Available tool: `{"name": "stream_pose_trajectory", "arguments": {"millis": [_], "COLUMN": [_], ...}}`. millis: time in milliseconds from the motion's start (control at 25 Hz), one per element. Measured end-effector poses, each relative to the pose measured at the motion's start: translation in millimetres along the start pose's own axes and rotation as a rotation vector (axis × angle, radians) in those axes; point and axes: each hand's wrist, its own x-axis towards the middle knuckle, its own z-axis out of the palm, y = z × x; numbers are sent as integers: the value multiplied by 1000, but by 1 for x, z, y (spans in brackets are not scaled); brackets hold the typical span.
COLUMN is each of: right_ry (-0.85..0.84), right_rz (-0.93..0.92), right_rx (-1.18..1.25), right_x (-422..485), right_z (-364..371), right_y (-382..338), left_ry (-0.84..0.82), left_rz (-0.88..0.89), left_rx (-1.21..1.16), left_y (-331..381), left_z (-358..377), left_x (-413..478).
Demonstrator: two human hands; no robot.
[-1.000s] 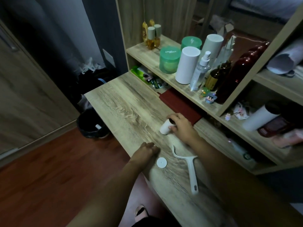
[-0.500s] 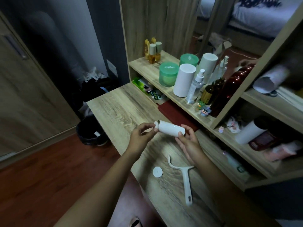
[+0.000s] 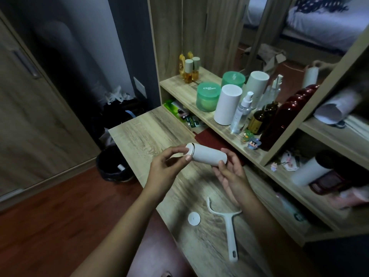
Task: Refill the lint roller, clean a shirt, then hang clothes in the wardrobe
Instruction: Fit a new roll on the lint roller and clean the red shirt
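Observation:
A white lint roll (image 3: 207,153) hangs sideways above the wooden desk (image 3: 147,134), held between both hands. My left hand (image 3: 165,166) pinches the white cap at its left end with thumb and fingertips. My right hand (image 3: 231,172) supports the right end with curled fingers and thumb. On the desk below lie the white roller handle (image 3: 229,230) with its forked head, and a small round white end cap (image 3: 193,218) to its left.
A shelf unit (image 3: 209,118) on the right holds green jars, white cylinders, spray bottles and dark red bottles. A spare white roll (image 3: 307,173) lies on a lower shelf. A black waste bin (image 3: 113,166) stands on the floor left of the desk.
The roll was lifted off the desk by my right hand. My left hand rose from the desk edge and took hold of the roll's left end cap.

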Motion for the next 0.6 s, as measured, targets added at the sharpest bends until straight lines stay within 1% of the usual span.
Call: {"name": "stream_pose_trajectory", "arguments": {"millis": [120, 320, 480, 520, 600], "right_ry": [-26, -15, -15, -19, -31], "right_rz": [-6, -6, -4, -9, -36], "right_rx": [12, 3, -8, -17, -93], "right_x": [2, 3, 5, 6, 5], "right_z": [9, 11, 11, 13, 17], "right_y": [-4, -2, 4, 6, 11], "left_ry": [35, 30, 37, 52, 134], "left_rz": [-4, -21, 26, 39, 19], "left_rx": [-49, -108, -14, 16, 41], "left_y": [7, 6, 3, 0, -5], "left_z": [1, 1, 3, 5, 11], "left_x": [3, 6, 5, 5, 5]}}
